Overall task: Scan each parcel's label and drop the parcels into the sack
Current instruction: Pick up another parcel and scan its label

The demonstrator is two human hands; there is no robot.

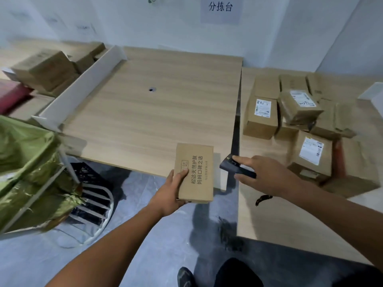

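Note:
My left hand (169, 192) grips a flat brown cardboard parcel (198, 168) printed with dark Chinese characters, holding it over the front edge of the middle table (157, 112). No label shows on its upper face. My right hand (267, 176) holds a black handheld scanner (236, 167), its head pointing left toward the parcel's right edge, a short gap away. A green sack (27, 162) hangs open on a white metal frame at the far left, well apart from both hands.
A pile of cardboard parcels (298, 125), some with white labels, lies on the right table. More boxes (49, 69) sit behind a white divider (83, 85) at the back left. A black crate (91, 191) stands on the floor beside the sack frame. My shoes show below.

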